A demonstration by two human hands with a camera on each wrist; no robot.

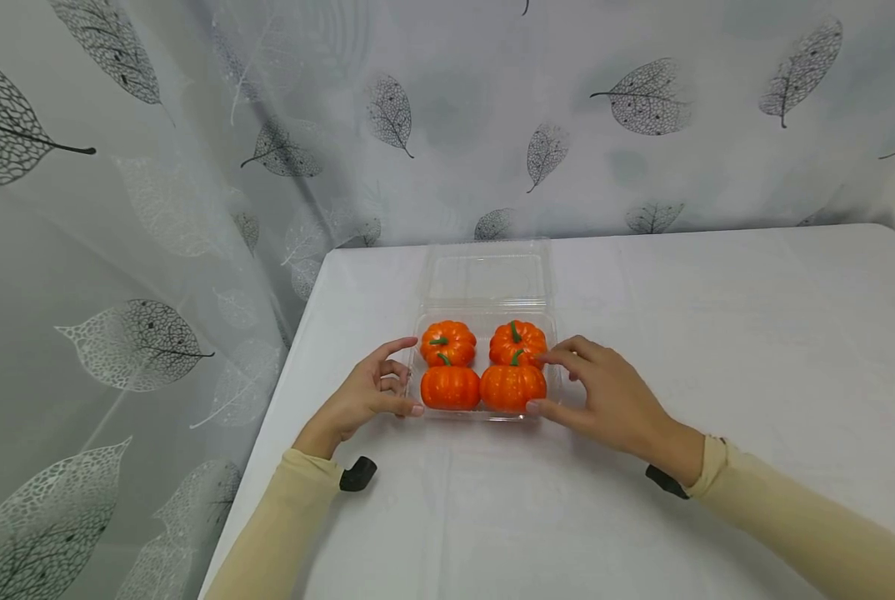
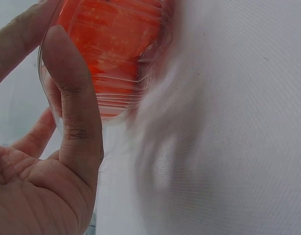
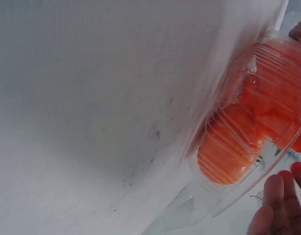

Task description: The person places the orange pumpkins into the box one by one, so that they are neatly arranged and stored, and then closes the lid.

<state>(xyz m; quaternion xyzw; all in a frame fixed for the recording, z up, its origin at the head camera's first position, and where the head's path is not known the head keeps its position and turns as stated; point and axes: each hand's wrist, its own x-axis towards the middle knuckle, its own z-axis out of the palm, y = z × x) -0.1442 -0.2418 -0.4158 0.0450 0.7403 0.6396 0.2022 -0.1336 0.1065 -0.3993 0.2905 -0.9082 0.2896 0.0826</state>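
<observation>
A clear plastic clamshell box (image 1: 485, 321) sits on the table with its lid (image 1: 487, 275) folded back. Inside are several orange toy pumpkins with green stems, among them a front left pumpkin (image 1: 451, 388) and a front right one (image 1: 513, 388). My left hand (image 1: 365, 396) holds the box's left side, thumb along the near corner and index finger toward the far end; the thumb overlaps the plastic wall in the left wrist view. At the right side, my right hand (image 1: 605, 396) has its fingers loosely spread, thumb and index tips right at the front right pumpkin and rim.
White cloth covers the table (image 1: 755, 350). A pale curtain (image 1: 455, 125) with leaf prints hangs behind and along the left edge. Dark wrist mounts show under both cuffs, one by the left sleeve (image 1: 286, 517).
</observation>
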